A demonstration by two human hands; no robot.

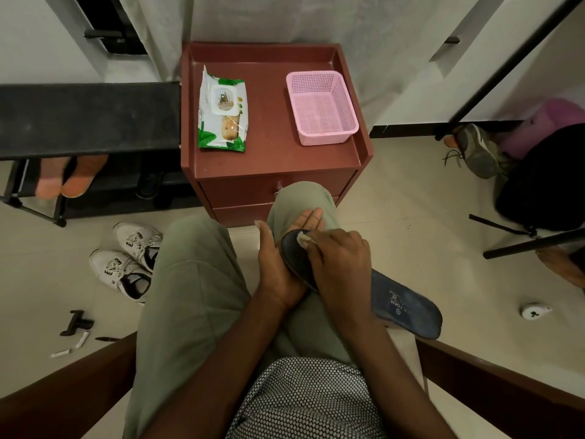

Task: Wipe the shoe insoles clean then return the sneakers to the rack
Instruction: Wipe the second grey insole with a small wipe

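I sit with a dark insole (296, 258) over my right knee. My left hand (278, 264) cradles it from below, thumb up on the left and fingers showing past its tip. My right hand (335, 258) presses a crumpled white wipe (304, 239) onto the insole's front end. A second blue insole (408, 304), underside up with "FOAM" printed on it, lies on my right thigh. The pair of white sneakers (128, 259) stands on the floor to my left. The black shoe rack (88, 118) is at the far left.
A maroon bedside cabinet (272, 160) stands before my knees, bearing a pack of wet wipes (222, 110) and a pink mesh basket (323, 107). Sandals (68, 177) sit under the rack. A grey shoe (478, 150) and a tripod leg (531, 243) lie at right.
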